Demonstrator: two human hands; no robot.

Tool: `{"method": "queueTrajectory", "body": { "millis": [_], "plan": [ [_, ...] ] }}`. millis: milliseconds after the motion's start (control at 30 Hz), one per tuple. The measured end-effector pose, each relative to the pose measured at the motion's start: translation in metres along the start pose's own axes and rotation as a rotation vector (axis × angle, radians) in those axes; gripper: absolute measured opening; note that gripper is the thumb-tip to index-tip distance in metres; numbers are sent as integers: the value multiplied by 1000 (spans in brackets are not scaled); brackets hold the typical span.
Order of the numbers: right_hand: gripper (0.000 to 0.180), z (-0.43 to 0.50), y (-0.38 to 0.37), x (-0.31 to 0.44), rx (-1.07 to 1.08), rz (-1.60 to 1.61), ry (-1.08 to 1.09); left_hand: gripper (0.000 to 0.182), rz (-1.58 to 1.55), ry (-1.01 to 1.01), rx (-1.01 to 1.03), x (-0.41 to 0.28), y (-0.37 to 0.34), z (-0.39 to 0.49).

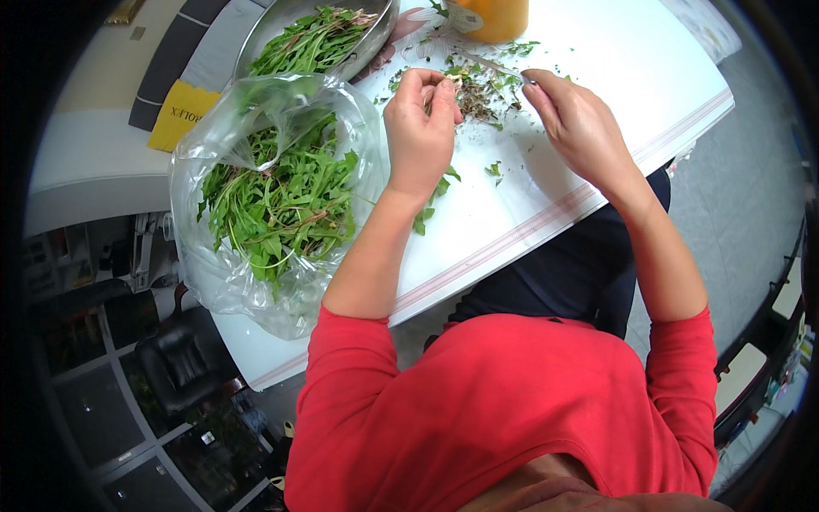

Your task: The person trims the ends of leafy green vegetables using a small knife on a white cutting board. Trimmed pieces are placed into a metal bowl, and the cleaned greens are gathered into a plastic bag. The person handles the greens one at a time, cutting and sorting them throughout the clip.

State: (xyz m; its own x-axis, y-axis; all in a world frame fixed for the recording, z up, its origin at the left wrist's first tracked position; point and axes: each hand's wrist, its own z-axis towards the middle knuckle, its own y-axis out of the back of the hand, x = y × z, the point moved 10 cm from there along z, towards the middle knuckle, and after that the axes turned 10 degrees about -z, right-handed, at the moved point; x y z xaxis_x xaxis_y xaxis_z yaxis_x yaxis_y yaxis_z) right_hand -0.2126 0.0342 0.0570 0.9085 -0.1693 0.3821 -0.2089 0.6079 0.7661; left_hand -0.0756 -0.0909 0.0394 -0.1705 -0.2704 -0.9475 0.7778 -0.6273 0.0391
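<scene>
My left hand [422, 121] is closed around a leafy green, its pale root end [454, 79] showing at the fingertips. Jagged leaves [425, 216] stick out beside my left wrist; whether they belong to that plant is hard to tell. In my right hand [572, 118] is a knife [491, 64], its thin blade pointing left above the trimmings. Dark root scraps and leaf bits [478, 102] lie on the table under the blade. To the left, a clear plastic bag [192, 192] gapes around a heap of dandelion-like greens [281, 205].
Behind the bag, a metal bowl [388, 25] holds more greens [307, 41]. An orange container [496, 19] stands at the table's far side. The white table [473, 224] has a pink-striped edge. A yellow bag or cloth with writing [179, 118] lies beyond; a black chair [185, 358] stands lower left.
</scene>
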Motion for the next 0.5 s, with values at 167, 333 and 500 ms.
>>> {"method": "queueTrajectory", "body": {
  "millis": [167, 333, 500],
  "plan": [
    [32, -1, -47, -15, 264, 608, -289, 15, -17, 10, 40, -3, -11, -2],
    [24, 1, -62, 4, 335, 975, -438, 15, -40, 33, 78, 0, -15, -4],
    [22, -1, -66, 1, 333, 1056, -488, 14, -169, 125, 90, 8, -18, -5]
  ]
}}
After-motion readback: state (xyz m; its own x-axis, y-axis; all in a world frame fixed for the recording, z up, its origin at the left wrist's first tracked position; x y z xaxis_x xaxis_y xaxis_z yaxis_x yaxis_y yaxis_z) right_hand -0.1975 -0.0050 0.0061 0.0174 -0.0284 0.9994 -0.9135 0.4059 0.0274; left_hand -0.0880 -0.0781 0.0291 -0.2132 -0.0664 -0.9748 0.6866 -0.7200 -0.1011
